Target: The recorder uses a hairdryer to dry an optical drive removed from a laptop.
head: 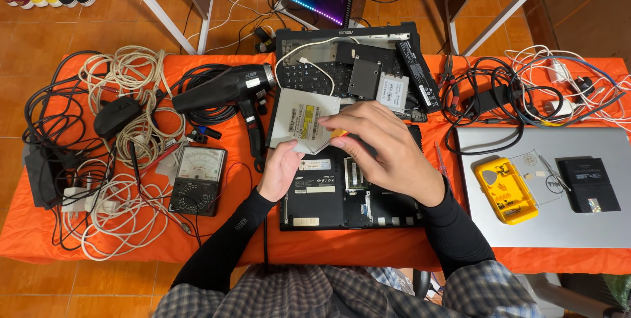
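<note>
Steadying the optical drive (299, 119) from beneath with our left hand (279, 170), our right hand (381, 150) pinched its edge over the opened laptop (328, 193), best kept level.

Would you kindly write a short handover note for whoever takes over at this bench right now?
Left hand: grip on the lower edge of the silver optical drive, held above the table.
Right hand: resting on the drive's right side, a small yellow tool at its fingertips.
Opened black laptop lies bottom-up beneath both hands.
Done: drive is out of the laptop.
Left: cannot tell what remains on the drive; multimeter and heat gun lie unused at left.
</note>
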